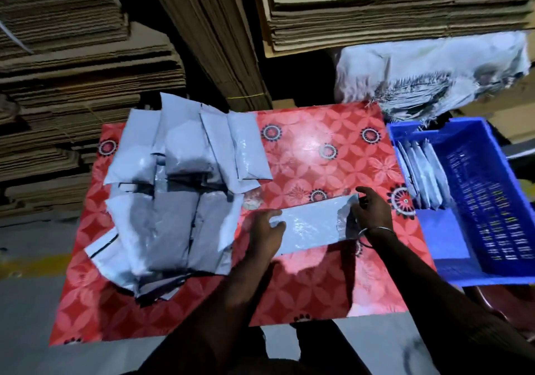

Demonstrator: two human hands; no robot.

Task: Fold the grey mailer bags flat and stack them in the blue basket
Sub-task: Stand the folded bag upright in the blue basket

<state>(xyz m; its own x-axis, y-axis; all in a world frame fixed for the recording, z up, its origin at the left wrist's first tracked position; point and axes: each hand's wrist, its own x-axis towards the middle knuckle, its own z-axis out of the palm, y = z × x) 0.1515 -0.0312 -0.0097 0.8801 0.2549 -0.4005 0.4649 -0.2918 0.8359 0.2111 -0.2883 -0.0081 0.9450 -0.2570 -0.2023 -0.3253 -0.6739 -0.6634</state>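
Both grips on glossy mailer [309, 224]

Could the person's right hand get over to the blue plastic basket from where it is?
Probably yes: the right hand, gripping the grey mailer bag, sits near the blue plastic basket, with only bare red tablecloth between.
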